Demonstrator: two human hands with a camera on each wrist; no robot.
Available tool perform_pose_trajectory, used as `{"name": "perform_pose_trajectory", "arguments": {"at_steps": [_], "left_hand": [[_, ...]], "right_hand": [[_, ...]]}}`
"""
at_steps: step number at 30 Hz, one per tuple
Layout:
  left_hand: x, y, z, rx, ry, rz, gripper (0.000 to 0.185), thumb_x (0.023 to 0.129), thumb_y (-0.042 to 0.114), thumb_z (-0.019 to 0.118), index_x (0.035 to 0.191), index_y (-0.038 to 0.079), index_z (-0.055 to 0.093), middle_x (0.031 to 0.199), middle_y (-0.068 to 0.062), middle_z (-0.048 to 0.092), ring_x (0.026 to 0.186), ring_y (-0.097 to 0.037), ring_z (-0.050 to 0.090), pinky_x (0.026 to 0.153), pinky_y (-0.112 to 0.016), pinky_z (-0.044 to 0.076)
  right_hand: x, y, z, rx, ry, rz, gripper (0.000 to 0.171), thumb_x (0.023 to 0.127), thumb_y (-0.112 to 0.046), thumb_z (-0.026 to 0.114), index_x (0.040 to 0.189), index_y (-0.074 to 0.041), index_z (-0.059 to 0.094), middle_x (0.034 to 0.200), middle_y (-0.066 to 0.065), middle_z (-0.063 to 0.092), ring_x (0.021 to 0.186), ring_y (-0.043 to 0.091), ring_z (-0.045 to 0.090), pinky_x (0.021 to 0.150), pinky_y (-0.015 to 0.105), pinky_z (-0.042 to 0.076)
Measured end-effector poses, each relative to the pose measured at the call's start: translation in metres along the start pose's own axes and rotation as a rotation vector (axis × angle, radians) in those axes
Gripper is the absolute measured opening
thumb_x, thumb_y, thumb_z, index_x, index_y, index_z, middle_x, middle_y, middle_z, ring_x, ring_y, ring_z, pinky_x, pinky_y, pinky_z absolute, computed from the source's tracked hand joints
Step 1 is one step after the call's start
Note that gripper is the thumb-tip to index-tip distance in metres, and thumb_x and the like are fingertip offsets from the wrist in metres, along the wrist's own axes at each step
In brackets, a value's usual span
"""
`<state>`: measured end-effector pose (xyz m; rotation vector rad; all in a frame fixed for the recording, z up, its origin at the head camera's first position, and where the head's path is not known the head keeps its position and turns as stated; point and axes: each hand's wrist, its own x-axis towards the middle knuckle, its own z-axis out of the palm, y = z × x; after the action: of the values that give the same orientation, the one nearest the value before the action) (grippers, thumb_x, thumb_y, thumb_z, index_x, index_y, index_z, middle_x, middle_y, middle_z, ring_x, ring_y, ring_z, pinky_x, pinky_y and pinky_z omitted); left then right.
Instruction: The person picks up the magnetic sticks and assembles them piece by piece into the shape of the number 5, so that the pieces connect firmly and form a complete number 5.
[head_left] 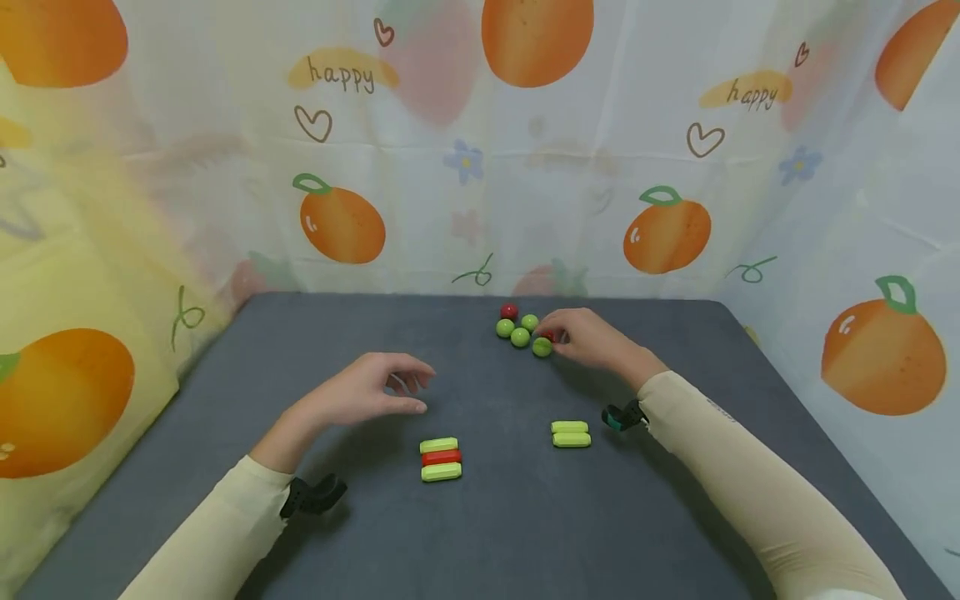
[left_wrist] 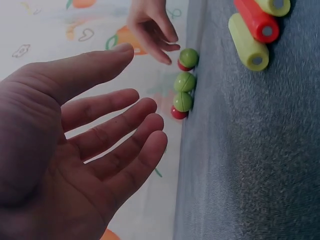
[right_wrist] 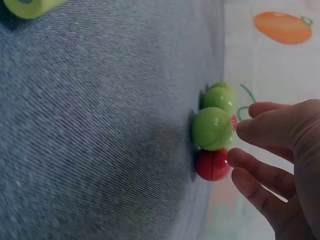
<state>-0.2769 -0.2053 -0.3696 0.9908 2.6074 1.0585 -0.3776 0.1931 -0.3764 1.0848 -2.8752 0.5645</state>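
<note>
**Fingers at the ball cluster**

The right hand (head_left: 592, 340) reached into a cluster of balls at the far side of the grey table (head_left: 225, 400) — fingertips curled onto a red ball (head_left: 547, 336) beside a green ball (head_left: 542, 347). The left hand (head_left: 360, 396) hovered over the table, fingers loosely spread, holding nothing, just behind three stacked sticks (head_left: 441, 459). The backdrop (head_left: 420, 167) read "happy" twice.

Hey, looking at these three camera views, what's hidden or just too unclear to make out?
- Head view: the red ball is mostly covered by the right hand; whether the fingers pinch it is unclear.
- Right wrist view: the green balls overlap, so their count is unclear.
- Left wrist view: the left hand fills the frame; the green and red sticks are cut by the top edge.
</note>
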Motion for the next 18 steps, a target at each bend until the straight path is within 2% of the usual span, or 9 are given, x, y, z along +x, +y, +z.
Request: {"name": "perform_pose_trajectory", "arguments": {"at_steps": [4,8,10,18], "left_hand": [[0.003,-0.003,0.004,0.003,-0.024,0.005,0.048,0.099,0.024,0.084,0.140,0.003,0.071,0.123,-0.010,0.073,0.109,-0.028,0.068,0.098,-0.049,0.057],[0.002,-0.003,0.004,0.011,-0.018,0.002,0.047,0.098,0.021,0.085,0.140,0.004,0.071,0.124,-0.011,0.073,0.112,-0.036,0.066,0.098,-0.050,0.057],[0.002,-0.003,0.004,0.021,-0.022,0.004,0.046,0.098,0.021,0.084,0.139,0.004,0.071,0.123,-0.010,0.073,0.112,-0.035,0.065,0.097,-0.047,0.057],[0.001,-0.002,0.008,0.005,-0.125,0.016,0.032,0.097,0.018,0.085,0.125,0.003,0.079,0.112,-0.005,0.076,0.092,-0.012,0.068,0.086,-0.034,0.060]], "right_hand": [[0.000,0.004,0.009,-0.028,-0.032,0.009,0.034,0.102,0.004,0.069,0.134,-0.006,0.077,0.136,0.011,0.071,0.102,0.024,0.068,0.081,0.039,0.057],[0.000,0.006,0.015,-0.047,-0.009,-0.023,0.034,0.102,0.005,0.068,0.132,-0.005,0.078,0.133,0.011,0.071,0.100,0.023,0.068,0.079,0.039,0.057],[0.000,0.006,0.017,-0.058,-0.004,-0.031,0.032,0.101,0.004,0.070,0.131,-0.005,0.078,0.129,0.009,0.072,0.100,0.022,0.069,0.080,0.039,0.057],[0.001,0.005,0.017,-0.049,-0.014,-0.021,0.030,0.100,-0.003,0.079,0.130,-0.004,0.079,0.119,0.007,0.069,0.099,0.022,0.068,0.083,0.038,0.059]]}}
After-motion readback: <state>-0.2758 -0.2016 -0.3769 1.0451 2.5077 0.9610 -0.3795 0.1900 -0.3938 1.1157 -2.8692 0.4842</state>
